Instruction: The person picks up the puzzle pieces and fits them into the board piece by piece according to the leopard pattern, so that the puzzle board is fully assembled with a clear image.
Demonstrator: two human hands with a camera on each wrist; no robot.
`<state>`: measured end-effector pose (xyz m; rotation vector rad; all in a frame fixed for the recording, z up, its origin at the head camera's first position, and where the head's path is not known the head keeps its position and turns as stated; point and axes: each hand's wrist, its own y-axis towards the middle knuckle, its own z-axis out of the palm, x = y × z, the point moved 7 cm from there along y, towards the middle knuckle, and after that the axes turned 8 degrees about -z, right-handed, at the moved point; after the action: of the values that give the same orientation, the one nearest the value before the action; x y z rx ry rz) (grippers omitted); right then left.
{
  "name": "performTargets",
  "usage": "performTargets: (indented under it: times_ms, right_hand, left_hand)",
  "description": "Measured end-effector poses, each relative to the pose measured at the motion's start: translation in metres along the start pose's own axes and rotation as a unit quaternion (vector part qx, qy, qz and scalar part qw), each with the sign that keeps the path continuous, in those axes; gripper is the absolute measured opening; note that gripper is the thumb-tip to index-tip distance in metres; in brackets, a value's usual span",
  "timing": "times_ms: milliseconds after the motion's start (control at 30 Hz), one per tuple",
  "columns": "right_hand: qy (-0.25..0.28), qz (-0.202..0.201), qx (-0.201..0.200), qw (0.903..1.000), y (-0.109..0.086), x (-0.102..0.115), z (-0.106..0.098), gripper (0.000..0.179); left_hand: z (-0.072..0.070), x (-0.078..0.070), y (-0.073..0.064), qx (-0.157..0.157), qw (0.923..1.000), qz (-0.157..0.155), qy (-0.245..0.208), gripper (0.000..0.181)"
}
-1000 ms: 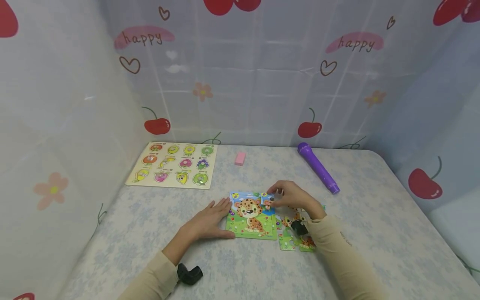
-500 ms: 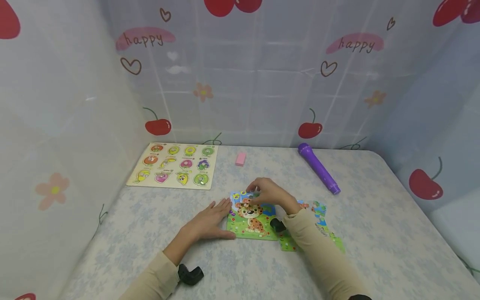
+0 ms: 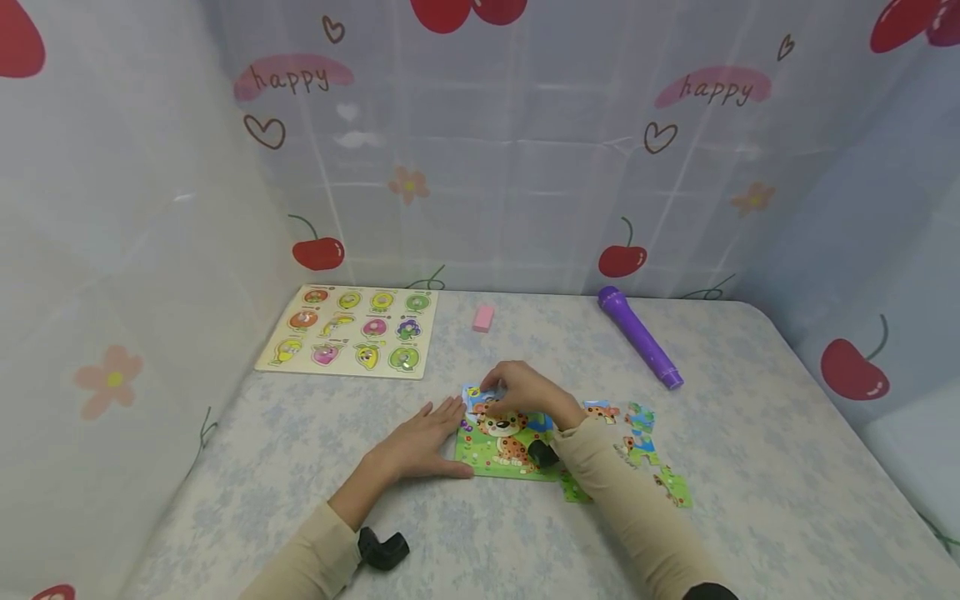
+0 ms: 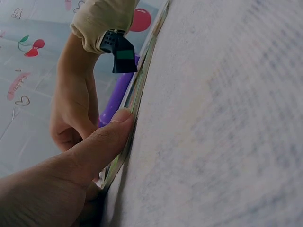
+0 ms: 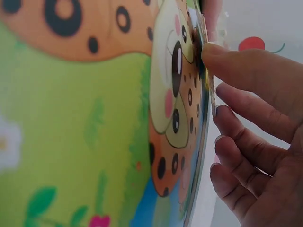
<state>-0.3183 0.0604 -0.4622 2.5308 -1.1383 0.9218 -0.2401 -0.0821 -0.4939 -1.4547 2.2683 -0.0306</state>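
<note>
A square leopard puzzle board (image 3: pixel 480 457) lies flat in the middle of the table. My left hand (image 3: pixel 420 442) rests at its left side with fingers extended, and in the left wrist view the thumb (image 4: pixel 106 139) lies against the board's edge. Over the board's upper left, my right hand (image 3: pixel 531 392) pinches a thin puzzle piece (image 5: pixel 211 97) between thumb and fingertips, close over the picture. The piece is seen almost edge-on in the right wrist view, and its printed side is mostly hidden. Several loose puzzle pieces (image 3: pixel 675 485) lie right of the board, partly under the right forearm.
A wooden fruit board (image 3: pixel 348 333) lies at the back left of the table. Near the back middle is a small pink block (image 3: pixel 483 318). A purple microphone-shaped stick (image 3: pixel 641 337) lies at the back right. Printed curtains (image 3: pixel 517 167) enclose the table.
My right hand has moved left with the piece, from the board's upper right corner to its upper left. This uncovers more loose pieces on the right. The left hand stays in place.
</note>
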Motion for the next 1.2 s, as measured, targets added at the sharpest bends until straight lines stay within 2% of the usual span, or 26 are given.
performTargets:
  times_ms: [400, 833, 1200]
  right_hand:
    - [-0.052, 0.001, 0.003, 0.9987, 0.0041, 0.0049, 0.0040, 0.031]
    - [-0.050, 0.006, 0.012, 0.9986, 0.0054, 0.0043, 0.0059, 0.031]
    - [-0.049, 0.004, -0.008, 0.9987, 0.0081, 0.0045, 0.0040, 0.032]
  left_hand:
    - [-0.0026, -0.0021, -0.0005, 0.003, 1.0000, -0.001, -0.004, 0.108]
    - [-0.0029, -0.0035, -0.0018, -0.001, 1.0000, 0.004, -0.004, 0.108]
    - [-0.0020, -0.0021, -0.0013, 0.000, 1.0000, 0.003, -0.005, 0.108]
